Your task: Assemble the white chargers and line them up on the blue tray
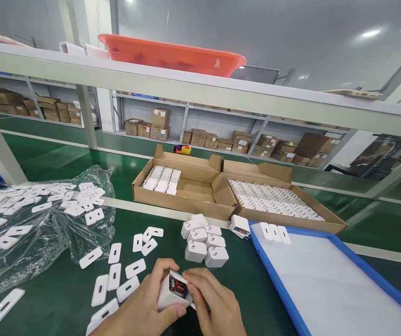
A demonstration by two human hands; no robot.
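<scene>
A white charger housing lies in my left hand, fingers and thumb wrapped round its sides. Its open end faces up, and a circuit board with red and dark parts shows inside. My right hand is closed at the housing's right rim, fingertips pressed against it. A thin white edge peeks out under those fingers; what it belongs to is hidden. Just beyond the hands stands a group of white charger housings with plug prongs. To the left, white slotted cover plates are scattered on the green table.
More cover plates lie on a clear plastic sheet at left. Two cardboard boxes with white parts stand behind. At right, a blue-rimmed white tray carries several plates; another housing sits by its corner. An orange basin rests on the overhead shelf.
</scene>
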